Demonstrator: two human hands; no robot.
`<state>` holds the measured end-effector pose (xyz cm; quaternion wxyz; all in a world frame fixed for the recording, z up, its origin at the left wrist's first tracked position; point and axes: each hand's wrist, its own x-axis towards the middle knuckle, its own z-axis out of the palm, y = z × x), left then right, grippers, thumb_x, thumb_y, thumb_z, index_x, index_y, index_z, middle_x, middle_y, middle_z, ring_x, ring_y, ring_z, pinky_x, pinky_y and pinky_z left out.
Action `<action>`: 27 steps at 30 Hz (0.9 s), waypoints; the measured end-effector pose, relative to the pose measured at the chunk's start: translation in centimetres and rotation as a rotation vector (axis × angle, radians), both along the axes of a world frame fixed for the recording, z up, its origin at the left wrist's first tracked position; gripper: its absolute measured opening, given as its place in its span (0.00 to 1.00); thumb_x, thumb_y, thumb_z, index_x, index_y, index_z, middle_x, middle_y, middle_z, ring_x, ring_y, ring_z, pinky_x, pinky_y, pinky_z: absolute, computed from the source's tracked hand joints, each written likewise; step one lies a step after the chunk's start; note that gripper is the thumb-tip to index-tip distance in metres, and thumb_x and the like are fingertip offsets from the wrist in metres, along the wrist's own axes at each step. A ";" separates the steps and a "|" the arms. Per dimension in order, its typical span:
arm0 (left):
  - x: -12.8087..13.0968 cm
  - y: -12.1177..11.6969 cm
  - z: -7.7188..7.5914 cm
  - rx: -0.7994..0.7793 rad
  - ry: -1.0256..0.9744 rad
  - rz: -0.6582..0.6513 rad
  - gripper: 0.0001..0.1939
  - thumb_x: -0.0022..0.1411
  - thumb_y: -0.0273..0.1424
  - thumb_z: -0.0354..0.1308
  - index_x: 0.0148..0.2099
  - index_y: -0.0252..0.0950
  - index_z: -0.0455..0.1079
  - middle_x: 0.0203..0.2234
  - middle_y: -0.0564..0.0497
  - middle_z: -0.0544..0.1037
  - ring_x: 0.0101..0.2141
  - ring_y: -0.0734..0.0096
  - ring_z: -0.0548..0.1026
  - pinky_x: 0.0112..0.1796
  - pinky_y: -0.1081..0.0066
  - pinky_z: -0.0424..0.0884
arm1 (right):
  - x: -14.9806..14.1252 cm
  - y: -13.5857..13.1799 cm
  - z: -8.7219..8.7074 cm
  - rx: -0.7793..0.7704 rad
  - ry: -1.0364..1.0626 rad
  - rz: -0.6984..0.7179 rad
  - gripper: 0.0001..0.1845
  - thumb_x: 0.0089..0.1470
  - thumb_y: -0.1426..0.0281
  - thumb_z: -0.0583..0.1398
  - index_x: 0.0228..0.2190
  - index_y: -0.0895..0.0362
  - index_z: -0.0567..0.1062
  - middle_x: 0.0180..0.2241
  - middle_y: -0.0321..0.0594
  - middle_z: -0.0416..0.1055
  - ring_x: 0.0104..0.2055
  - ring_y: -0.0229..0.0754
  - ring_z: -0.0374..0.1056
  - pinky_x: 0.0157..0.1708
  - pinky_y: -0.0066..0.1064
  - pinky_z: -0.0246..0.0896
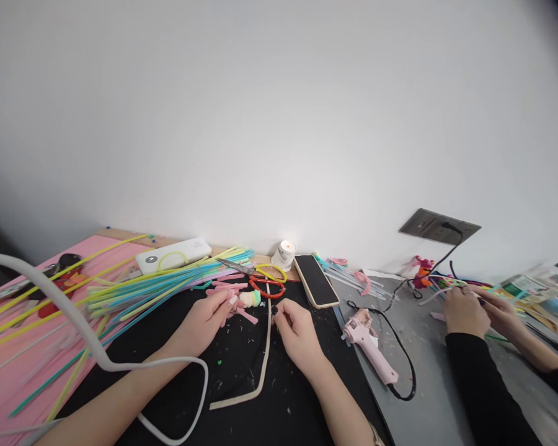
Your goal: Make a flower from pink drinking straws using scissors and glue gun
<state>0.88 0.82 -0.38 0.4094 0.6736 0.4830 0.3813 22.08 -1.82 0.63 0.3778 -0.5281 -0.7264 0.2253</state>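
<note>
My left hand (216, 316) is closed, thumb and fingers pinching a small pipe-cleaner figure (248, 300), with a coiled cream body and a yellow and green end. Pink pipe-cleaner pieces (247, 316) stick out under it. To its right, my right hand (294, 331) is also closed, fingertips together; whatever it may hold is too small to make out. Right beside those fingertips a long cream pipe cleaner (263, 365) lies bent on the black mat (242, 427). Beyond the figure lie scissors (266, 280) with red and yellow handles.
Bundled colored pipe cleaners (158, 288) and a white power bank (173, 255) lie left. A candle cup (284, 254), a phone (316, 282) and a pink glue gun (369, 350) stand or lie right. A white cable (88, 328) crosses my left forearm. Another person's hands (467, 313) work far right.
</note>
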 end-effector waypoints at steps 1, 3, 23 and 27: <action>0.0 -0.1 0.0 0.024 0.022 -0.011 0.19 0.65 0.40 0.47 0.40 0.37 0.76 0.32 0.48 0.82 0.27 0.64 0.74 0.31 0.68 0.68 | 0.2 0.0 0.2 0.020 0.000 -0.030 0.14 0.58 0.70 0.51 0.20 0.55 0.61 0.21 0.32 0.59 0.24 0.37 0.58 0.25 0.26 0.51; 0.1 -0.1 0.1 0.080 0.058 -0.038 0.17 0.64 0.39 0.48 0.38 0.40 0.77 0.31 0.49 0.83 0.33 0.59 0.76 0.35 0.67 0.69 | 0.7 0.0 0.6 0.077 0.024 -0.120 0.16 0.59 0.68 0.50 0.20 0.54 0.60 0.19 0.32 0.59 0.23 0.37 0.57 0.24 0.27 0.50; 0.0 -0.5 0.5 0.178 0.206 -0.050 0.18 0.67 0.40 0.45 0.46 0.38 0.72 0.45 0.44 0.78 0.50 0.55 0.72 0.51 0.59 0.66 | 15.4 -4.4 1.2 -0.306 -0.603 -0.826 0.24 0.44 0.60 0.57 0.43 0.59 0.71 0.38 0.51 0.73 0.42 0.56 0.71 0.37 0.38 0.62; 0.3 -0.7 0.4 0.138 0.111 -0.083 0.18 0.67 0.39 0.43 0.44 0.38 0.73 0.44 0.46 0.79 0.47 0.56 0.74 0.49 0.62 0.68 | 15.4 -4.1 0.4 -0.417 -0.629 -0.859 0.26 0.45 0.60 0.57 0.45 0.59 0.68 0.42 0.55 0.71 0.44 0.57 0.71 0.35 0.38 0.63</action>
